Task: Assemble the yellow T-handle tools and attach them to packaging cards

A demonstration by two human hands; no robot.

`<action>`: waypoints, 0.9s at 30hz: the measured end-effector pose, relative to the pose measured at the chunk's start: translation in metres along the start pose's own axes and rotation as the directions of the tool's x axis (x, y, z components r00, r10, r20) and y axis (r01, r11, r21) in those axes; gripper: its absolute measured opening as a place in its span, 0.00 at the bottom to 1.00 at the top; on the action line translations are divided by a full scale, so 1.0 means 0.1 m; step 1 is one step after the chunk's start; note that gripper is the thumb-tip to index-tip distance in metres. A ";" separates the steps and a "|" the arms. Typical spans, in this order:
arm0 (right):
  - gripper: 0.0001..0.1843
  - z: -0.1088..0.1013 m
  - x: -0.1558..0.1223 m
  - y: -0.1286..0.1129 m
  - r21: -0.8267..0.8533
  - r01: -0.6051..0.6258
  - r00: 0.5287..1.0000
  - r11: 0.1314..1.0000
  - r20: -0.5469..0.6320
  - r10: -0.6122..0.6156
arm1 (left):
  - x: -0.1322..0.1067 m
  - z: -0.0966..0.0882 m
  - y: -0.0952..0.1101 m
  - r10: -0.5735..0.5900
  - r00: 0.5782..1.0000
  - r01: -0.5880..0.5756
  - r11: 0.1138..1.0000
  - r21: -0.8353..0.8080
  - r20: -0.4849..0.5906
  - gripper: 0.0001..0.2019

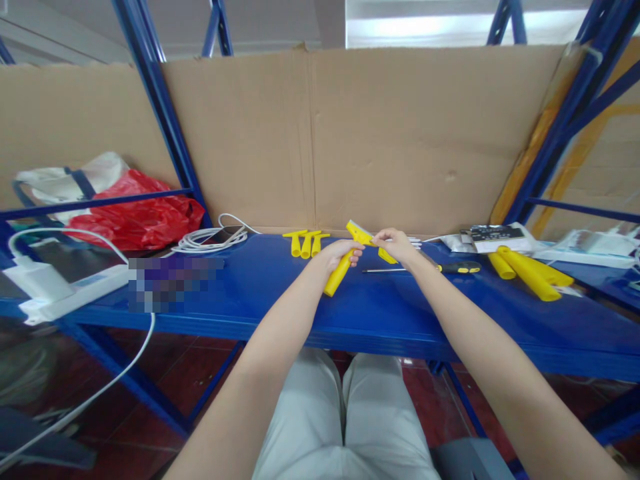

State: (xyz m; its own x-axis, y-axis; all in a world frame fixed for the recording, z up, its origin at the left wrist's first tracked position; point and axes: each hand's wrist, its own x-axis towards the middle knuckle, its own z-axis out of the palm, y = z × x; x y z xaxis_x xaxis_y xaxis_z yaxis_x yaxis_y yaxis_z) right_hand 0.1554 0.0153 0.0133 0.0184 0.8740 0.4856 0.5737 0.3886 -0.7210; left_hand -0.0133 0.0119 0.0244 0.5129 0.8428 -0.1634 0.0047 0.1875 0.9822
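Both hands meet near the centre of the frame: the left hand [344, 256] curls around the handle of a yellow squeegee-like tool [338, 275], while the right hand [395, 244] pinches near the right end of its head, thumb and fingers close together. Behind them a tall cardboard panel [380, 133] spans the upper part of the frame, and below it the blue workbench [240, 293] runs across the middle. A crumpled red plastic bag [145, 212] fills the left side, near a white power strip [95, 290]. At the right lie several yellow tubular handles [530, 272] in a loose cluster. Left of centre, three yellow T-shaped tools [306, 245] stand in a row by the cardboard, and a black-and-yellow screwdriver [459, 267] lies right of centre, its shaft passing behind the right wrist. Smallest is a yellow piece [387, 257] just under the right hand. The work looks partway along: the T-shaped trio seems finished and the tubes, with no heads visible, seem left to handle; whether the held tool's head is fully fixed, I cannot tell
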 end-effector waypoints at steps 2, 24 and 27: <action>0.06 0.02 0.00 0.01 0.018 -0.022 1.000 1.000 0.002 0.022 | 0.00 -0.01 0.00 -0.009 1.000 0.009 1.000 0.004 0.000 0.11; 0.23 0.07 -0.02 0.08 -0.069 -0.225 0.974 0.972 -0.027 0.223 | -0.03 0.01 0.02 -0.012 0.999 0.015 0.996 -0.086 0.039 0.10; 0.29 -0.02 -0.01 0.12 -0.319 -0.141 0.989 0.937 -0.007 0.146 | -0.02 0.01 0.01 -0.014 1.000 0.016 0.996 -0.093 0.023 0.09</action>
State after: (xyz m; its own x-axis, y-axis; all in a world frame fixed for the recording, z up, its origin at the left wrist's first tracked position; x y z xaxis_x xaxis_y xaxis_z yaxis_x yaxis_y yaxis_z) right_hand 0.1637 0.0190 0.0048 0.1077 0.9195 0.3782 0.7966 0.1478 -0.5862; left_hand -0.0137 0.0097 0.0262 0.5323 0.8282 -0.1750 -0.0667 0.2471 0.9667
